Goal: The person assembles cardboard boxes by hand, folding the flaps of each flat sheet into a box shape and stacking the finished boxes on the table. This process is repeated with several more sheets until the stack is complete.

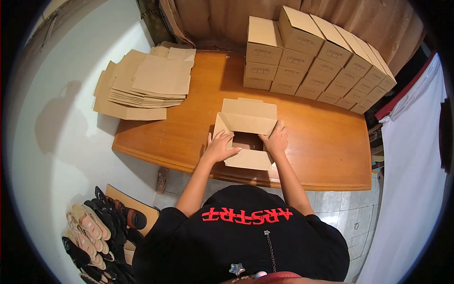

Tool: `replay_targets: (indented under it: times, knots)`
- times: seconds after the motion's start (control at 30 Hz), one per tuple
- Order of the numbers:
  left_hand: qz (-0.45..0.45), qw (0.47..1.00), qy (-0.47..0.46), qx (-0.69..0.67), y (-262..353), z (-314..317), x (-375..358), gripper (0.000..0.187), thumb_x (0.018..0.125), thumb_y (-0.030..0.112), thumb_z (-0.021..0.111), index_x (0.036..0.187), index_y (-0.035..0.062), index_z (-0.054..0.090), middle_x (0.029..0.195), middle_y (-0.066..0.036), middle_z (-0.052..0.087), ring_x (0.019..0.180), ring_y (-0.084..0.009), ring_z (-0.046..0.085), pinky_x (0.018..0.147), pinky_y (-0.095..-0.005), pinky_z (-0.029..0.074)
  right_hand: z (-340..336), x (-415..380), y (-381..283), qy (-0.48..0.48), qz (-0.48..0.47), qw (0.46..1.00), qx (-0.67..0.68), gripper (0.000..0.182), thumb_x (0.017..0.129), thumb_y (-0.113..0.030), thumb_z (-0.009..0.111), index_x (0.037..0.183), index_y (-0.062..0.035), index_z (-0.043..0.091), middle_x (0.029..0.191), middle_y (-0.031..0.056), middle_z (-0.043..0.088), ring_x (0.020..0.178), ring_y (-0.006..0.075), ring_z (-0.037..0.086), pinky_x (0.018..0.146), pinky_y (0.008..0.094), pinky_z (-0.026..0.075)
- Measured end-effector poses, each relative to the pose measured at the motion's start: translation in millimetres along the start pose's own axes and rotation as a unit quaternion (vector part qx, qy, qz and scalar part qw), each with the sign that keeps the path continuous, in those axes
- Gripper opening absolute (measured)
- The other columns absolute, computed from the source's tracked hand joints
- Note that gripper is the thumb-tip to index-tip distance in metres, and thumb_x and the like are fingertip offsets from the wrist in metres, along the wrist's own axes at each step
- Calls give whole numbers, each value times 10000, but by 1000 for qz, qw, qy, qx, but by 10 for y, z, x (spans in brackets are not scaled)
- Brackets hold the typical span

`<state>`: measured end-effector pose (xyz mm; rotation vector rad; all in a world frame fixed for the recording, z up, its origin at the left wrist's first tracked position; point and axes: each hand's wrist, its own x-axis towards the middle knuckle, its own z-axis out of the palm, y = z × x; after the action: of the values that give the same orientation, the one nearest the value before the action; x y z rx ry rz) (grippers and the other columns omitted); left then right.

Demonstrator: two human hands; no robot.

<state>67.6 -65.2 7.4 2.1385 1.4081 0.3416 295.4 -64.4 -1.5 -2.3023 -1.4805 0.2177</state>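
Note:
An open cardboard box point(249, 160) stands near the front edge of the wooden table, with its far and near flaps folded outward and a dark inside showing. My left hand point(221, 146) holds its left side, fingers bent over the side flap and thumb stretched along the near edge. On the opposite side, my right hand point(276, 138) grips the right flap, thumb at the opening and fingers around the outside. The undersides of both hands are hidden.
Flattened cardboard boxes point(158, 75) lie in a pile at the table's back left. Closed cardboard boxes point(302, 40) are stacked in rows at the back right. Several sandals point(90, 222) sit on the floor at lower left. A white cloth point(411, 132) hangs at the right.

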Motion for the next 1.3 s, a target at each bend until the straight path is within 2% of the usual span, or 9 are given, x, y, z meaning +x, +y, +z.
replay_targets:
  times: [0.17,0.37,0.47,0.5,0.6,0.63,0.77,0.87,1.3]
  knots:
    - [5,1000,-20,12,-43,25,11,875,602,620,663,1266,80,482,1369,-57,415,1345,-228,218,1041,-615,27,-8,12,-5,-11,9,1000,0,964,583,-387,781,1341,-76,272,1144,227,431,967,399,516,725,457,493]
    - [22,993,-114,-38,3,-296,-221,983,365,521,828,1248,219,522,1475,-21,225,1381,-305,4,1041,-615,-49,-37,116,159,-49,-24,990,128,948,633,-414,742,1354,-31,260,1233,275,364,1108,432,429,916,449,404]
    - [-21,992,-111,-46,-110,-312,-238,859,380,482,842,1164,227,600,1486,-10,191,1373,-357,-18,1045,-600,-39,211,287,398,-60,-29,972,227,917,694,-442,686,1360,21,258,1290,299,308,1210,432,333,1011,420,310]
    - [-28,995,-76,-60,-123,-293,-223,635,494,484,811,1029,174,667,1467,-23,249,1373,-348,32,1053,-586,-6,196,316,439,-82,-16,960,268,875,729,-437,652,1359,30,263,1312,289,300,1239,406,309,1028,407,285]
    - [-57,985,23,-162,-266,-143,-52,417,643,428,754,920,125,678,1441,-32,310,1359,-352,126,1063,-556,50,151,366,527,-127,-4,921,369,810,788,-431,594,1358,45,272,1349,280,279,1288,365,259,1061,384,232]
    - [-57,989,64,-122,-174,-142,-36,339,754,356,687,931,70,642,1351,-83,426,1299,-340,285,1053,-484,205,160,351,563,-129,-19,911,390,825,777,-435,605,1360,43,271,1340,291,275,1280,377,259,1060,388,229]
    - [-47,961,200,-188,-200,118,223,548,742,341,689,1175,82,477,1251,-130,426,1181,-326,415,927,-463,379,181,302,618,-126,-67,933,332,808,766,-394,634,1350,42,286,1320,305,285,1265,390,271,1056,391,237]
    - [-120,958,237,-112,-180,253,354,609,719,278,712,1216,92,414,1291,-150,374,1178,-341,410,914,-474,388,268,255,588,-62,-100,959,259,792,742,-350,665,1335,33,307,1320,299,297,1241,399,320,1031,398,292]
    - [-192,955,219,-56,53,174,325,745,664,230,749,1260,73,330,1225,-186,432,1101,-376,471,861,-460,440,-24,-9,166,-29,-11,995,94,767,656,-231,724,1294,-55,337,1258,222,381,1050,393,503,825,446,466]
